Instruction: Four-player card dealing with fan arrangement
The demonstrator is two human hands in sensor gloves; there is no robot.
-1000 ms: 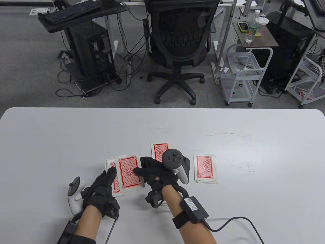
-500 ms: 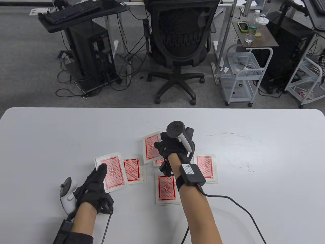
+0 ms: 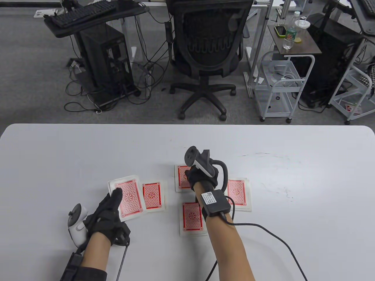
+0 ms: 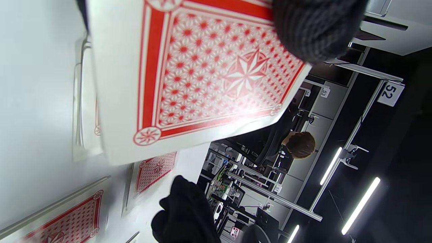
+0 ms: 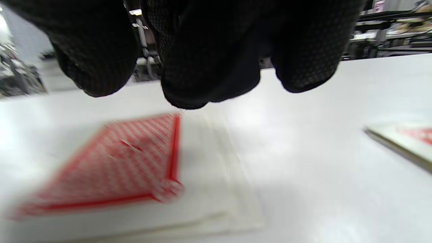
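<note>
Red-backed playing-card deck (image 3: 126, 197) held in black-gloved left hand (image 3: 108, 212), lower left of table view, thumb pressed on top card. Four dealt red-backed piles on white table (image 3: 58, 152): left pile (image 3: 152, 195), far pile (image 3: 181, 177), near pile (image 3: 192, 218), right pile (image 3: 238, 191). Black-gloved right hand (image 3: 202, 178) over far pile, fingers loose, gripping nothing. Sign "52" (image 4: 390, 92) readable in left wrist view.

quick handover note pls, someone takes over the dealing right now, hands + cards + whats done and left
Left hand: holds the deck, thumb on top.
Right hand: holds nothing, above the far pile.
Four face-down piles lie on the table: left pile, far pile, right pile, near pile.
Done: several cards dealt.
Left: deal the remaining deck, then make the fans.
</note>
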